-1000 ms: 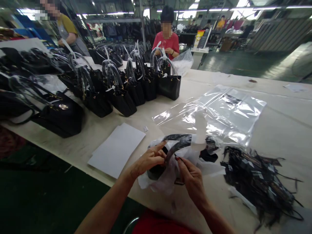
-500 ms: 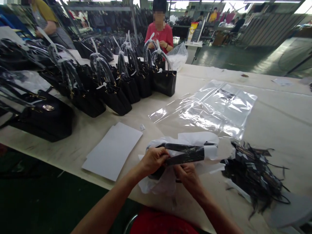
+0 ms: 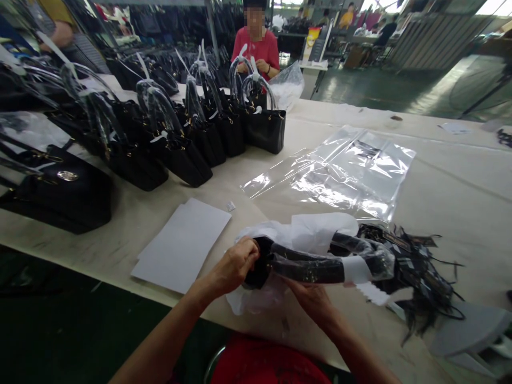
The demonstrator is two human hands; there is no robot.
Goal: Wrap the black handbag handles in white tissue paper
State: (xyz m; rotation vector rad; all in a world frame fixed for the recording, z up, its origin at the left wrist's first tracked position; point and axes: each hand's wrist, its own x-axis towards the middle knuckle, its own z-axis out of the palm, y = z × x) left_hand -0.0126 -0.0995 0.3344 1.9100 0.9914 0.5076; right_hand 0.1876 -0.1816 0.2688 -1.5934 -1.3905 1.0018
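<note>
A black handbag [image 3: 258, 274] lies on the table in front of me, its opening toward my left and white tissue paper [image 3: 322, 228] around it. Its handles [image 3: 310, 270] are wrapped in clear plastic, bound with a white strip [image 3: 355, 269], and stretch to the right. My left hand [image 3: 237, 264] is closed on the edge of the bag's opening, fingers curled. Below the handles, my right hand [image 3: 310, 296] holds the bag's near side; its fingertips are hidden under the handles and tissue.
White card sheets [image 3: 182, 245] lie left of the bag. Clear plastic bags [image 3: 344, 170] are spread beyond it. A heap of black tags with cords [image 3: 424, 272] lies right, partly behind the handles. Several black handbags [image 3: 264, 130] stand at far left. A person in red [image 3: 256, 50] works across the table.
The wrapped handles have swung out to the right, over the edge of the tag heap. My left hand has shifted left from the handles to the bag's opening. The view has shifted slightly.
</note>
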